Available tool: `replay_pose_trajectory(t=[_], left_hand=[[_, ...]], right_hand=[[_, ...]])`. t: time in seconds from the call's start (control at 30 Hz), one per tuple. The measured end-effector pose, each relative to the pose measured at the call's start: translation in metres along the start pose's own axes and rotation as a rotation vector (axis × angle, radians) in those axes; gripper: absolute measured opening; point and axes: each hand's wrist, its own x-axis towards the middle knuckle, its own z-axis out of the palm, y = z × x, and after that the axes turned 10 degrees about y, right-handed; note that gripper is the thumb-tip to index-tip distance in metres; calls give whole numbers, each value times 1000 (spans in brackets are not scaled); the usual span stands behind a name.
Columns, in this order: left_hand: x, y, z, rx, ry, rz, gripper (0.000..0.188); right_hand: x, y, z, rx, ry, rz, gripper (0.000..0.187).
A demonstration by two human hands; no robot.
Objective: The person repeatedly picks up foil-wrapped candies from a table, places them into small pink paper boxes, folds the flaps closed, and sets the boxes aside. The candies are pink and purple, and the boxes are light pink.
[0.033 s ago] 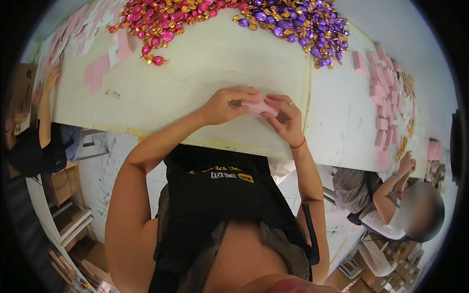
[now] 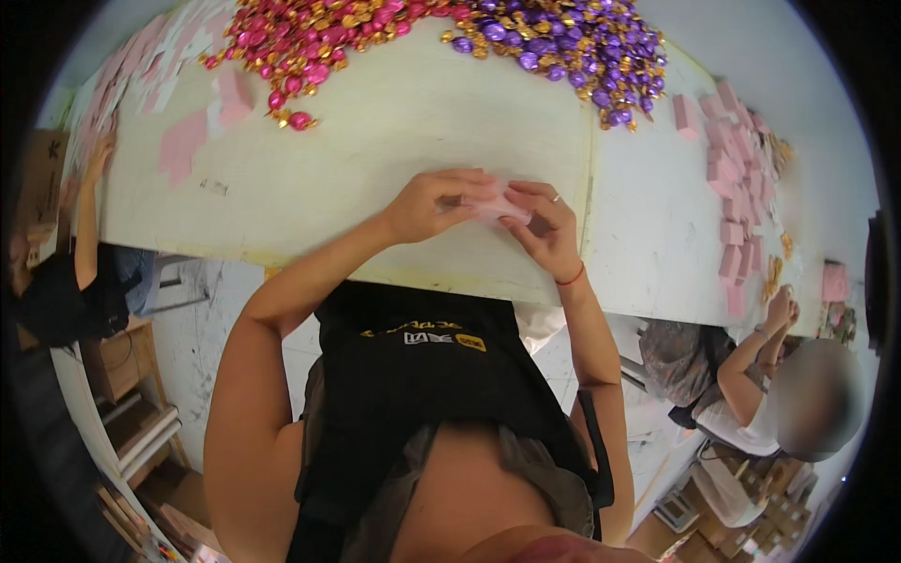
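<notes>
Between my two hands, above the near part of the pale table, is a small pink paper box [image 2: 495,206]. My left hand [image 2: 441,202] holds its left end, thumb below and fingers on top. At the right end, my right hand [image 2: 544,220] has it between thumb and fingers. Fingers cover both ends, so I cannot tell whether the box's flaps are folded in. Beyond my hands lies a heap of pink-red wrapped candies [image 2: 316,73] with gold twisted ends. A heap of purple wrapped candies [image 2: 554,56] adjoins it on the right.
Flat pink card pieces [image 2: 183,141] lie at the left of the table [image 2: 375,141], with more in the far left corner. Several pink boxes [image 2: 732,178] are piled at the right. One person's arm [image 2: 89,206] reaches in at left; another person [image 2: 751,385] sits at right.
The view has shifted very slightly. Both hands keep their hold on the pink box in nearly the same place.
</notes>
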Motion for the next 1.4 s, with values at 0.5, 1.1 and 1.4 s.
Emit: replay_pose_trajectory(t=[0.5,1.1,1.4], left_hand=[[-8,3,11,353,94,228,16],[-5,-5,19,564,130,487,39],[-12,-14,3,254,110,332,18]], right_hand=[[-2,-17,-13,-31,-7,-69,23],[-3,-8,-3,-209,82,-440,25],[-6,-15,7,-247,46,-342,30]])
